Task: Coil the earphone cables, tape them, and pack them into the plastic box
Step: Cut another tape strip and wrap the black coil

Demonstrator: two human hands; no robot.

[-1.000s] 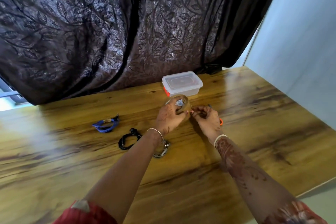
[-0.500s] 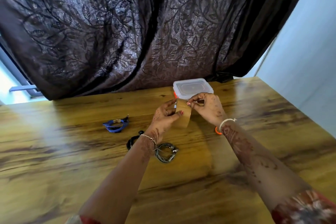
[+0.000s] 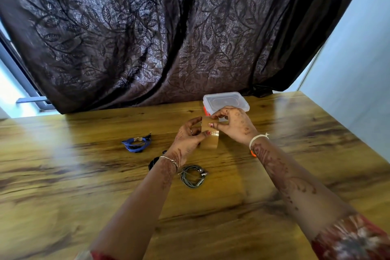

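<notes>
My left hand grips a roll of brown tape held above the wooden table. My right hand pinches the free end of the tape and holds the pulled strip up from the roll. A coiled grey earphone cable lies on the table below my left wrist. A coiled black cable is mostly hidden behind that wrist. A coiled blue cable with a piece of tape on it lies to the left. The clear plastic box, lid on, stands just behind my hands.
A dark leaf-patterned curtain hangs behind the table's far edge. An orange object peeks out under my right wrist. A pale wall runs along the table's right side.
Both hands have lifted the tape roll off the table. My right hand has pulled a strip of tape out from the roll. The view has tilted up a little.
</notes>
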